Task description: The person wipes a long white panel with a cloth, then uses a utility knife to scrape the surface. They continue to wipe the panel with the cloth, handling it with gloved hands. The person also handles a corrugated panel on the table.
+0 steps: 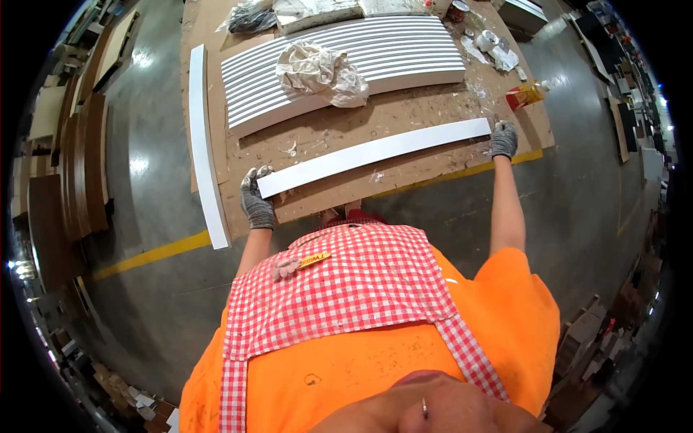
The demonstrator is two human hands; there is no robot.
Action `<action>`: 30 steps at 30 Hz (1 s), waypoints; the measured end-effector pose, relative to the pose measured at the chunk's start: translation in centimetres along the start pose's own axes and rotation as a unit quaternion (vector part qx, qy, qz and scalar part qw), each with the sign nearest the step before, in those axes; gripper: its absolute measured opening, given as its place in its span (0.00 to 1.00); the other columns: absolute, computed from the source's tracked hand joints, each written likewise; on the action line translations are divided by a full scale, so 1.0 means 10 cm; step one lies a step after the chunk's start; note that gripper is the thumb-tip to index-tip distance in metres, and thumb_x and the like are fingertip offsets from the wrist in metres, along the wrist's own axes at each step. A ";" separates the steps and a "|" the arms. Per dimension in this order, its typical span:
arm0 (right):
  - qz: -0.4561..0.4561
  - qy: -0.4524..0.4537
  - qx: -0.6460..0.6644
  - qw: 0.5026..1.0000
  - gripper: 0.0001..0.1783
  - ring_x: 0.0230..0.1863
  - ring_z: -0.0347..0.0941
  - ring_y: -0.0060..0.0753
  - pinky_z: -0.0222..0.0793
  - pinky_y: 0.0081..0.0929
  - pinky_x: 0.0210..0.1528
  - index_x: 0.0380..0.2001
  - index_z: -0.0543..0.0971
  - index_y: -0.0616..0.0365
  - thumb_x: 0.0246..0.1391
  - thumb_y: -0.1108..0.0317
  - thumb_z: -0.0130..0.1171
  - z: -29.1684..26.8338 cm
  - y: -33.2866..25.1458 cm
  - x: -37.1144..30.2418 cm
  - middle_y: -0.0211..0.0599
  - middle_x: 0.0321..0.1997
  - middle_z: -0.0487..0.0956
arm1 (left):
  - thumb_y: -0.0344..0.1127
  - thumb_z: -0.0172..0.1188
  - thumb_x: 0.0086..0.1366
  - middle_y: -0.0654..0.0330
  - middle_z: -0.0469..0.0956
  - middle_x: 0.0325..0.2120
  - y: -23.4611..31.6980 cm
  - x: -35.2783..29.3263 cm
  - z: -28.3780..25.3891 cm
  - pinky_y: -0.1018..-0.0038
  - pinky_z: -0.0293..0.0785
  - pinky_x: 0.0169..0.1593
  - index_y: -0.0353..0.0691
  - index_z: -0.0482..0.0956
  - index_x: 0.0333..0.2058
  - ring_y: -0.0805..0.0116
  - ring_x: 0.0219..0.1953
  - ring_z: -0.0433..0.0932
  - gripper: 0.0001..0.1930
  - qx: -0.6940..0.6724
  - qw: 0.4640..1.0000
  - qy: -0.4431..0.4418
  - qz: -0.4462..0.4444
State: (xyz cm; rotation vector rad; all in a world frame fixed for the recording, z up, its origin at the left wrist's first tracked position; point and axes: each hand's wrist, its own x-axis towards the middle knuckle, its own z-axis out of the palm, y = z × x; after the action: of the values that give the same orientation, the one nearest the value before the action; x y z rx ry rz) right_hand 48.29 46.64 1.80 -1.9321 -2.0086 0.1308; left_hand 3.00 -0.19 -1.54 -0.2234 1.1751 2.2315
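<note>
A long white board [375, 153] lies slantwise across the near part of the worktable, its right end farther off. My left hand [258, 200], in a grey knit glove, grips the board's left end, with the fingers bent round its far side. At the other end is my right hand [504, 140], gloved alike, its fingers curled in against the board's tip. Beyond the board, a row of white strips [404, 54] lies side by side, with a crumpled whitish cloth [307, 68] on top. Another white board [206, 144] lies along the table's left edge and juts past its near corner.
A bottle of amber liquid [528, 94] lies near the right edge of the brown worktable [328, 133]. Crumpled white scraps [498, 50] and a small dark red can [458, 10] are behind it. Dark plastic [251, 16] sits at the back left. Stacked panels [68, 159] stand across the floor.
</note>
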 end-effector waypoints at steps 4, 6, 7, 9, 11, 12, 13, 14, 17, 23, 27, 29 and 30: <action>-0.079 -0.001 0.059 0.995 0.14 0.42 0.74 0.50 0.68 0.39 0.45 0.37 0.80 0.58 0.50 0.62 0.55 0.02 -0.13 -0.01 0.49 0.39 0.77 | 0.38 0.46 0.66 0.48 0.78 0.39 0.01 -0.02 0.02 0.61 0.72 0.53 0.33 0.71 0.45 0.54 0.44 0.77 0.15 -0.004 1.000 0.012 -0.002; -0.071 -0.014 0.001 0.997 0.14 0.42 0.74 0.50 0.69 0.39 0.45 0.37 0.80 0.58 0.50 0.62 0.57 0.03 -0.19 -0.03 0.48 0.40 0.77 | 0.35 0.46 0.66 0.49 0.77 0.40 0.01 -0.05 0.04 0.62 0.72 0.53 0.32 0.71 0.46 0.55 0.44 0.76 0.14 0.005 1.000 0.008 0.016; -0.089 0.002 -0.010 0.996 0.13 0.42 0.74 0.50 0.69 0.40 0.45 0.35 0.80 0.59 0.52 0.62 0.54 0.05 -0.19 -0.08 0.49 0.39 0.77 | 0.33 0.47 0.66 0.50 0.77 0.41 0.00 -0.07 0.05 0.62 0.72 0.53 0.32 0.71 0.46 0.56 0.45 0.76 0.14 0.019 0.999 0.000 0.038; -0.104 0.013 -0.069 0.992 0.14 0.41 0.74 0.49 0.69 0.40 0.45 0.34 0.80 0.59 0.54 0.62 0.50 0.09 -0.24 -0.16 0.49 0.38 0.77 | 0.30 0.48 0.66 0.54 0.75 0.42 0.00 -0.13 0.08 0.67 0.71 0.52 0.32 0.71 0.48 0.62 0.45 0.75 0.14 0.068 0.995 -0.008 0.079; -0.101 0.005 -0.138 0.985 0.15 0.39 0.75 0.49 0.70 0.39 0.43 0.31 0.80 0.60 0.55 0.65 0.45 0.10 -0.34 -0.24 0.49 0.36 0.78 | 0.32 0.49 0.66 0.56 0.75 0.42 0.00 -0.15 0.06 0.69 0.70 0.51 0.33 0.72 0.47 0.65 0.44 0.75 0.13 0.233 0.961 -0.018 0.151; -0.127 0.006 -0.146 0.981 0.15 0.38 0.75 0.49 0.70 0.39 0.43 0.30 0.80 0.60 0.55 0.65 0.45 0.13 -0.38 -0.29 0.49 0.35 0.78 | 0.32 0.49 0.66 0.57 0.75 0.42 0.00 -0.17 0.06 0.71 0.70 0.51 0.33 0.73 0.47 0.67 0.43 0.75 0.13 0.311 0.932 -0.023 0.185; -0.153 0.007 -0.153 0.976 0.14 0.37 0.75 0.49 0.71 0.40 0.42 0.30 0.80 0.59 0.55 0.65 0.45 0.18 -0.39 -0.33 0.49 0.35 0.78 | 0.33 0.49 0.66 0.58 0.75 0.42 0.01 -0.19 0.05 0.72 0.69 0.50 0.34 0.73 0.47 0.68 0.43 0.75 0.13 0.356 0.914 -0.030 0.194; -0.179 0.007 -0.161 0.971 0.14 0.37 0.76 0.49 0.71 0.40 0.41 0.30 0.80 0.59 0.54 0.66 0.45 0.22 -0.39 -0.38 0.49 0.34 0.78 | 0.33 0.50 0.66 0.58 0.75 0.41 0.01 -0.23 0.04 0.73 0.69 0.49 0.35 0.74 0.46 0.69 0.42 0.74 0.13 0.400 0.893 -0.038 0.202; -0.190 0.021 -0.139 0.972 0.14 0.36 0.75 0.52 0.71 0.41 0.41 0.30 0.79 0.60 0.54 0.63 0.47 0.19 -0.43 -0.39 0.49 0.33 0.78 | 0.35 0.49 0.67 0.59 0.75 0.41 0.02 -0.29 0.11 0.74 0.69 0.48 0.35 0.75 0.45 0.71 0.42 0.74 0.13 0.407 0.893 -0.024 0.191; -0.142 0.004 -0.097 0.985 0.16 0.35 0.75 0.52 0.70 0.41 0.41 0.31 0.79 0.62 0.55 0.61 0.47 0.29 -0.25 -0.25 0.52 0.31 0.78 | 0.40 0.48 0.67 0.60 0.78 0.35 0.04 -0.26 0.09 0.75 0.71 0.43 0.34 0.78 0.39 0.71 0.37 0.75 0.15 0.414 0.900 0.003 0.140; -0.239 -0.020 -0.152 0.959 0.13 0.36 0.74 0.50 0.69 0.41 0.42 0.31 0.78 0.59 0.54 0.63 0.49 0.27 -0.88 -0.88 0.48 0.32 0.77 | 0.39 0.48 0.67 0.60 0.79 0.30 -0.03 -0.13 -0.11 0.74 0.72 0.38 0.33 0.79 0.36 0.72 0.32 0.75 0.15 0.321 0.940 0.035 0.106; -0.335 -0.036 -0.064 0.939 0.10 0.37 0.73 0.48 0.68 0.42 0.43 0.29 0.78 0.58 0.52 0.64 0.51 0.06 -1.12 -1.07 0.46 0.33 0.77 | 0.38 0.47 0.67 0.60 0.79 0.31 -0.04 -0.15 -0.12 0.74 0.71 0.39 0.33 0.79 0.36 0.71 0.33 0.75 0.15 0.327 0.937 0.038 0.117; -0.318 -0.018 -0.036 0.947 0.10 0.38 0.73 0.48 0.68 0.41 0.43 0.29 0.78 0.58 0.51 0.65 0.51 0.05 -1.09 -1.04 0.46 0.33 0.77 | 0.39 0.46 0.68 0.60 0.79 0.31 -0.02 -0.21 -0.01 0.74 0.71 0.39 0.33 0.80 0.36 0.72 0.33 0.75 0.16 0.346 0.929 0.033 0.125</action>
State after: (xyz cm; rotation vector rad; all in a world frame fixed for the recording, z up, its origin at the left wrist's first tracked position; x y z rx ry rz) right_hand 37.84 35.79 2.69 -1.2279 -2.5763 -0.0718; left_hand 4.76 -1.06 -0.84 0.1497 2.0329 1.8637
